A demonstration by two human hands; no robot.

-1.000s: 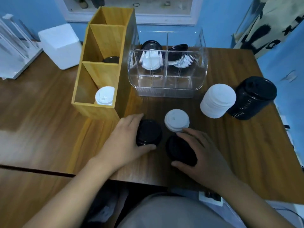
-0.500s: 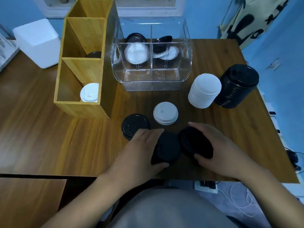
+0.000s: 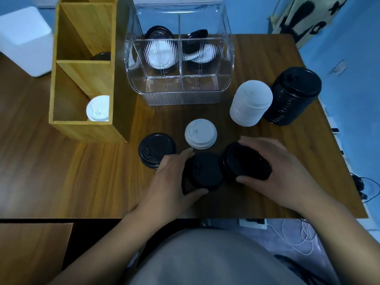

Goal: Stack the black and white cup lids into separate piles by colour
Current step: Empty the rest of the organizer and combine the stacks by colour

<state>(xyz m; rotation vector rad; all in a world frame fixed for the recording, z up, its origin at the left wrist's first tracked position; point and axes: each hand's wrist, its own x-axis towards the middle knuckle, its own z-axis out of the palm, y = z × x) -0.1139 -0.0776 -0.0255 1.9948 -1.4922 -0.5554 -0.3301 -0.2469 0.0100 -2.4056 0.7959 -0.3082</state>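
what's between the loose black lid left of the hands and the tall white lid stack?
A loose white lid, touching neither; shows in the head view.

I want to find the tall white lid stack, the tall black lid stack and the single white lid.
Tall white plastic lid stack (image 3: pixel 249 108): head view, ribbed side.
Tall black plastic lid stack (image 3: pixel 287 105): head view, ribbed side.
Single round white plastic lid (image 3: pixel 200 132): head view, flat top.
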